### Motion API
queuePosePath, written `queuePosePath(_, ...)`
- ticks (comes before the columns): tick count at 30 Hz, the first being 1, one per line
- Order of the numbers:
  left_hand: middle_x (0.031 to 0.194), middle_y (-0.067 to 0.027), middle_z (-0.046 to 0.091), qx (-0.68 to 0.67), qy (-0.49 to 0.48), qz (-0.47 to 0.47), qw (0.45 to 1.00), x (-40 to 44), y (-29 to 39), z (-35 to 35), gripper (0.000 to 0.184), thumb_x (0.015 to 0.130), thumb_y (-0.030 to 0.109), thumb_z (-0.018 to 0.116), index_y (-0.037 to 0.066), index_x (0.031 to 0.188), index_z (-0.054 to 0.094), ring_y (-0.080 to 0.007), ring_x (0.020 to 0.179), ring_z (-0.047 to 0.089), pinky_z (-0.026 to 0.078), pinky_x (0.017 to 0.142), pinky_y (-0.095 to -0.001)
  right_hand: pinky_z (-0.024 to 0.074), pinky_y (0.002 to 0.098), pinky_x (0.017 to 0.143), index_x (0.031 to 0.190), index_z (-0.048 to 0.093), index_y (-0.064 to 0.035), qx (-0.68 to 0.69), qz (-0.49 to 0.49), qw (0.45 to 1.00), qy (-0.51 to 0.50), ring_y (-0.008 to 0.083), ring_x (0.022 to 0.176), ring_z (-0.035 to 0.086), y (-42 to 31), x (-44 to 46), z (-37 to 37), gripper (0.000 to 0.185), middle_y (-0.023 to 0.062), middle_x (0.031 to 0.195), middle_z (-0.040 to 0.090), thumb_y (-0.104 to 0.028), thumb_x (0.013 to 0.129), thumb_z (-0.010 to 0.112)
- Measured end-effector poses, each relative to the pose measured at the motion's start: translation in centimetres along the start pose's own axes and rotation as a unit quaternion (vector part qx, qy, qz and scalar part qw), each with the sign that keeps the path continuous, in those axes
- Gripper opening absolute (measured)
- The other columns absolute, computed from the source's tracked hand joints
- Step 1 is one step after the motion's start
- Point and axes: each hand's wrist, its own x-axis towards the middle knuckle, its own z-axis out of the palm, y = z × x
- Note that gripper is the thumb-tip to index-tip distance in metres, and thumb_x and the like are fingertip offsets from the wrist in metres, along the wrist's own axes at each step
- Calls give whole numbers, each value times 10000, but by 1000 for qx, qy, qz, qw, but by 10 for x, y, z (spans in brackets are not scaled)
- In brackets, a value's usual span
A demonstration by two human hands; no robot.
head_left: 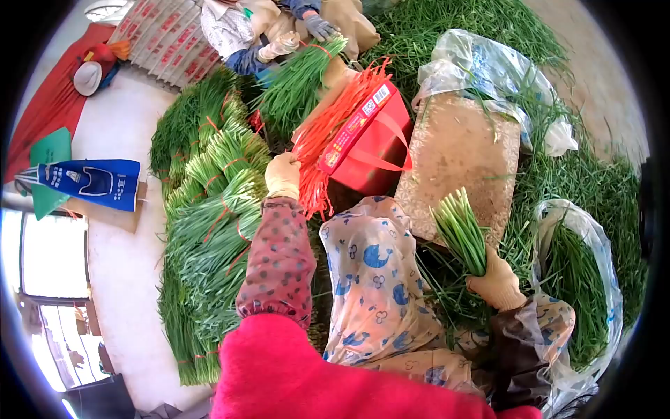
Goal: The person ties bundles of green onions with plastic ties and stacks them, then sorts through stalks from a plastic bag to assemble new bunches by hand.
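Note:
My left hand (283, 176), in a cream glove, is closed at the near end of a pile of thin red tie strips (349, 112), its fingertips pinching some of them. The strips lie across a red box-like bag (384, 150) with a handle. Held upright in my gloved right hand (497, 283) is a loose bunch of garlic chives (460, 230), pale ends up. Beside that bunch is a worn board (457, 167) with a patterned edge. Left of my left arm, tied bundles of chives (223, 188) are stacked in a long row.
Across from me, a co-worker's gloved hands (279, 46) hold another chive bunch (300, 84). Loose chives (579, 174) cover the ground at right, with a clear plastic bag (611, 279) around some. More plastic sheeting (481, 63) lies behind the board. A blue bag (105, 183) is at far left.

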Motion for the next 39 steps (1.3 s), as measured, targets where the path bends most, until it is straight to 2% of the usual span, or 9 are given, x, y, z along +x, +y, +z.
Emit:
queuePosePath(6,983,-111,664,90,18,49,995,-20,12,-71,199,849,251,574,132,965,683,-304,929,626,484,813,-399,475,442,806,1259,426,-65,43,-21,999,21,404,965,586,18,8,10,665,235,987,620,-212,672,700)
queuePosePath(9,853,-125,636,198,120,111,967,-29,16,-116,178,814,44,527,115,923,648,-307,853,621,498,759,-394,471,444,813,1273,432,-94,73,-17,996,56,394,980,587,28,14,0,688,222,995,630,-254,662,706)
queuePosePath(16,915,-119,644,23,-43,536,843,-48,163,-95,212,761,7,592,72,956,640,-304,896,613,504,785,-360,467,415,842,1330,396,-101,187,56,975,110,375,996,592,41,37,-17,701,210,1051,624,-294,718,679)
queuePosePath(17,922,-117,641,-23,-143,530,835,-48,193,-70,175,768,6,584,63,927,632,-300,890,611,504,767,-361,467,416,844,1334,395,-103,217,54,965,137,373,997,593,42,40,-17,699,206,1058,624,-291,722,674)
queuePosePath(26,796,-157,656,-96,-207,426,876,-14,358,176,189,760,153,636,64,924,662,-317,782,630,494,690,-405,467,406,832,1345,393,-81,269,115,943,157,365,951,607,83,57,-21,708,204,1006,636,-225,699,643)
queuePosePath(31,688,-176,631,-136,-221,305,916,1,365,186,392,791,149,655,72,1165,568,-340,658,607,468,633,-417,469,402,829,1372,360,-91,282,114,938,163,363,940,612,83,69,-36,753,197,1009,640,-223,689,650)
queuePosePath(33,738,-181,637,-133,-109,327,929,4,347,177,496,780,141,670,93,1245,505,-359,707,606,459,640,-440,479,421,806,1370,356,-93,228,126,946,195,382,926,615,80,75,-41,762,217,985,641,-227,686,663)
queuePosePath(35,978,-195,622,-29,-158,320,934,-3,320,151,653,785,216,673,130,1364,382,-386,917,586,460,799,-457,486,427,787,1371,349,-100,219,107,946,214,389,914,615,78,80,-46,773,225,974,639,-235,683,674)
queuePosePath(39,899,-181,640,146,-204,389,887,-25,271,149,310,796,236,656,93,1068,614,-364,866,615,489,740,-433,485,447,776,1370,338,-77,198,64,949,236,399,911,613,63,92,-59,782,237,980,632,-220,684,686)
